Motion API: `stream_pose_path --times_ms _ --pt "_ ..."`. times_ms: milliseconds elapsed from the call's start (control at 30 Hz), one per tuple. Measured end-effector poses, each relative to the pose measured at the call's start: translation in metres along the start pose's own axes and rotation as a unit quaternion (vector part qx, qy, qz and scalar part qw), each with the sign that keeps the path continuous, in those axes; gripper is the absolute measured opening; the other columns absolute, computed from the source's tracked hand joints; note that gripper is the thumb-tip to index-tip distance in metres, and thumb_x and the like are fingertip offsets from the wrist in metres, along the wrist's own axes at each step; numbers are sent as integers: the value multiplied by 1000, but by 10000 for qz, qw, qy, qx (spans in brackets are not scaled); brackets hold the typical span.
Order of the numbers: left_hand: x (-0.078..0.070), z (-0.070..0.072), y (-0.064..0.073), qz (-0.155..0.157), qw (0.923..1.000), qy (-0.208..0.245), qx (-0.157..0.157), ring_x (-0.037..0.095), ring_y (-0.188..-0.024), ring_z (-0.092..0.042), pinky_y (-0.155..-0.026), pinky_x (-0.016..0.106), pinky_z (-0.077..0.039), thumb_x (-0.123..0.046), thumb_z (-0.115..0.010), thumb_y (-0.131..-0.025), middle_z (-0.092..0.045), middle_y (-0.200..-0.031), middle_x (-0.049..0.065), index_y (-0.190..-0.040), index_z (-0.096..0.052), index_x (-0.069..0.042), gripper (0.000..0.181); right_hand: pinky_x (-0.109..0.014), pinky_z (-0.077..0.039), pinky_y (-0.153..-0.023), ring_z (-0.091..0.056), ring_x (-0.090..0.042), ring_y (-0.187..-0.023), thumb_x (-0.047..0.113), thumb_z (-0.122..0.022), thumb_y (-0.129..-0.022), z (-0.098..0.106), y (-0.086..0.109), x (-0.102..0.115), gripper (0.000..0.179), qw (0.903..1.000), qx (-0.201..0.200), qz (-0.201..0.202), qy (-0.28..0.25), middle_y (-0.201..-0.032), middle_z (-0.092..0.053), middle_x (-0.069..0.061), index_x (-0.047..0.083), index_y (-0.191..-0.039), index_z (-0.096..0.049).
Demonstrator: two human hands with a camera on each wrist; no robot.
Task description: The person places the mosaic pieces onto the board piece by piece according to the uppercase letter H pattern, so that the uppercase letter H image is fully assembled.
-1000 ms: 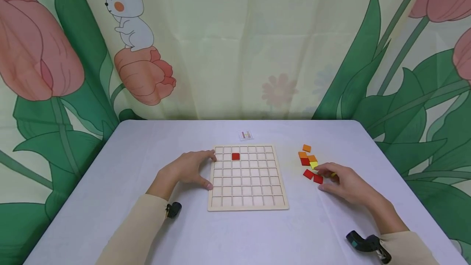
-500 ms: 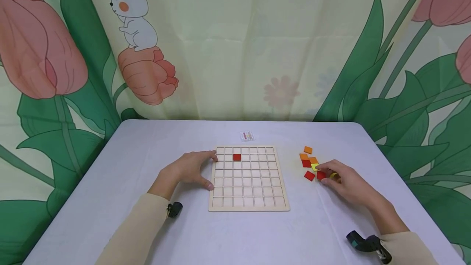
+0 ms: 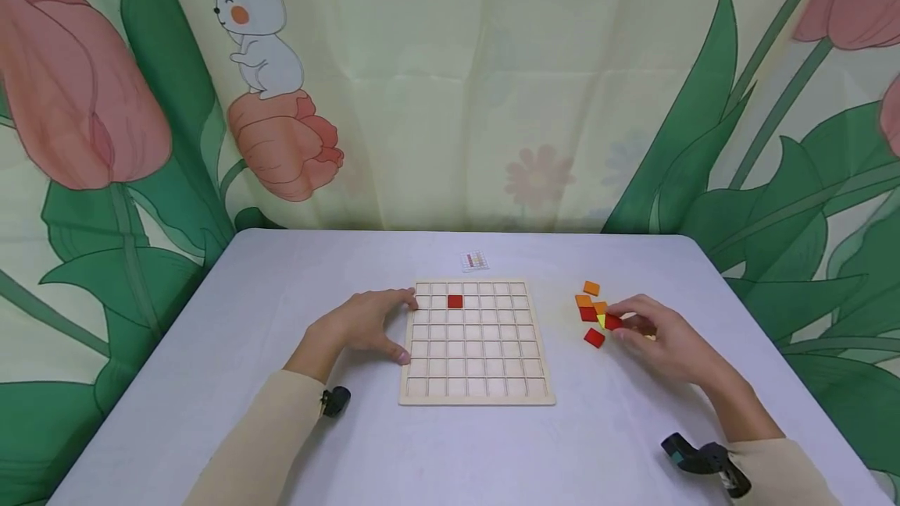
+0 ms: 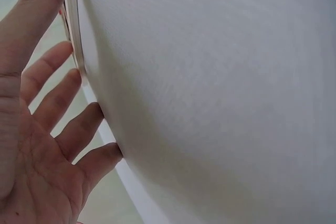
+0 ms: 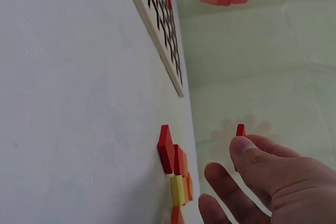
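My right hand [image 3: 664,338] pinches a small red square tile [image 3: 613,322] between thumb and fingertips. In the right wrist view that tile [image 5: 240,129] stands up out of the grip, lifted off the table. Below it lie loose tiles: a yellow tile [image 3: 601,322] partly hidden by the held one, a red tile [image 3: 594,337], another red tile [image 3: 587,314] and several orange tiles [image 3: 591,288]. My left hand [image 3: 366,324] rests against the left edge of a wooden grid board [image 3: 476,369], thumb and index finger spread along it. One red tile [image 3: 455,301] sits in a cell of the second row.
A small card [image 3: 474,261] printed with a coloured grid lies behind the board on the white-covered table [image 3: 478,455]. A curtain [image 3: 422,100] with a rabbit and tulips hangs at the back. Each wrist carries a black camera [image 3: 706,461].
My right hand has picked up a red tile from the near side of the pile and raised it over the yellow one. The left hand stays at the board's edge.
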State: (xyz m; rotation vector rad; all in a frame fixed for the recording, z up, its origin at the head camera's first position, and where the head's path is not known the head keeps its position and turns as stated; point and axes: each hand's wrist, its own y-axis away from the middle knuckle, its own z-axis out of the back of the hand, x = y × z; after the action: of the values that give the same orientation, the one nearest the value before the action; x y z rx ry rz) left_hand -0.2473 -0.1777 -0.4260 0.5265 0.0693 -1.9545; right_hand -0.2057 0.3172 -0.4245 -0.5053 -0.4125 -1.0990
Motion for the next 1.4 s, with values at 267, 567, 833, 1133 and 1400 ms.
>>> stream_pose_path --times_ms 267,567,833,1133,1400 --pt "-6 -3 -2 -5 10000 14 63 22 -149 -41 -119 49 -36 -55 -97 -59 -41 -162 -8 -133 -57 -33 87 -19 -56 -84 -69 -27 -103 9 -74 -94 -4 -8 11 35 9988 -55 295 -376 -122 -65 -7 12 -128 -67" --pt "2 5 7 9 10000 27 12 26 -148 -42 -118 51 -36 -53 -97 -59 -40 -163 -4 -132 -56 -31 86 -28 -57 -88 -64 -25 -108 5 -73 -94 -22 -38 33 38 9967 83 332 -740 -120 -64 -2 11 -131 -66" --pt "2 6 4 30 10000 81 34 26 -150 -39 -119 52 -35 -53 -97 -60 -40 -164 -4 -133 -56 -32 87 -28 -56 -94 -63 -22 -110 11 -71 -97 -29 -54 48 35 9926 175 395 -1139 -125 -65 0 19 -130 -67" --pt "1 3 1 -3 10000 70 45 26 -150 -38 -120 52 -34 -54 -97 -60 -39 -164 -4 -133 -57 -31 86 -30 -57 -89 -64 -23 -109 6 -69 -98 -38 -63 56 33 9867 293 580 -1490 -125 -65 0 12 -130 -67" --pt "-1 3 3 66 9999 117 13 26 -150 -39 -119 51 -35 -52 -98 -59 -39 -163 -7 -132 -58 -33 86 -34 -57 -91 -64 -23 -111 12 -70 -99 -51 -83 73 32 9836 410 605 -1648 -128 -64 2 24 -128 -68"
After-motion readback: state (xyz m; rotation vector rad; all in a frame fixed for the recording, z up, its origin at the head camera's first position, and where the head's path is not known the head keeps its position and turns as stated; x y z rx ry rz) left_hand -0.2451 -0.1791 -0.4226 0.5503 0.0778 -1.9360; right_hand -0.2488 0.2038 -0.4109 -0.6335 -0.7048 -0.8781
